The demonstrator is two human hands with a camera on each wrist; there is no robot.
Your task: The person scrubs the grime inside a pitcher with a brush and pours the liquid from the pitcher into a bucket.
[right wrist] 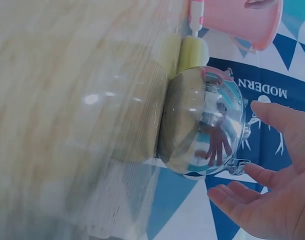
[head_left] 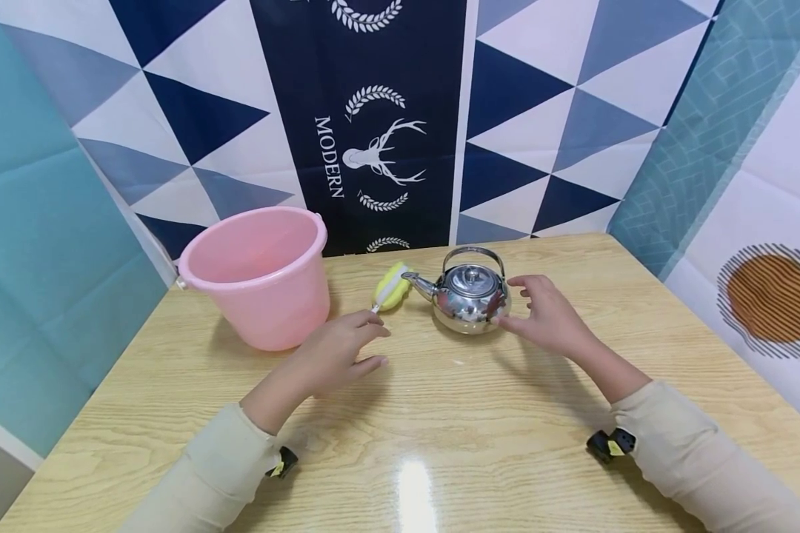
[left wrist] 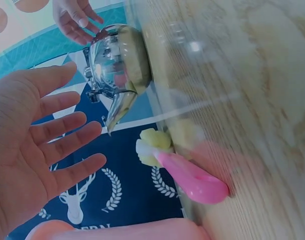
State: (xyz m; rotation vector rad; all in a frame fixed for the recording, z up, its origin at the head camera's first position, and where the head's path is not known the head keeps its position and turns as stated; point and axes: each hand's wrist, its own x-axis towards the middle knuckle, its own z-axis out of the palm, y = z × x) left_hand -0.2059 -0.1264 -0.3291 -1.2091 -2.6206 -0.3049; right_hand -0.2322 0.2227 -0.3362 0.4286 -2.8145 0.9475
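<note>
Kettle (head_left: 463, 312), shiny and metallic, stood upright on the table (head_left: 473, 422), just to the left of the right hand (head_left: 545, 317) and ahead of and to the right of the left hand (head_left: 336, 352). Its lid (head_left: 471, 280) was on, and its arched handle (head_left: 475, 252) rose above the right hand's fingertips. Its spout (head_left: 421, 284) pointed away from the right hand, toward the side where the left hand was.

The right hand had its fingers spread and slightly bent, with thumb and fingertips right at the kettle's near side; whether they touched the metal could not be told. A reflection of a spread hand showed on the polished body. The left hand was spread too, fingers apart and holding nothing, over the table.

Just beyond the left hand's fingers lay a sponge brush (head_left: 391, 287), its yellow head near the spout and its pink grip (left wrist: 195, 180) partly hidden behind that hand in the head view. A pink bucket (head_left: 280, 307) stood beyond the left hand and to its left. Behind each hand came a pale sleeve (head_left: 216, 459), and far ahead of both hung a patterned backdrop (head_left: 413, 66) with a stag's head and the word MODERN.
</note>
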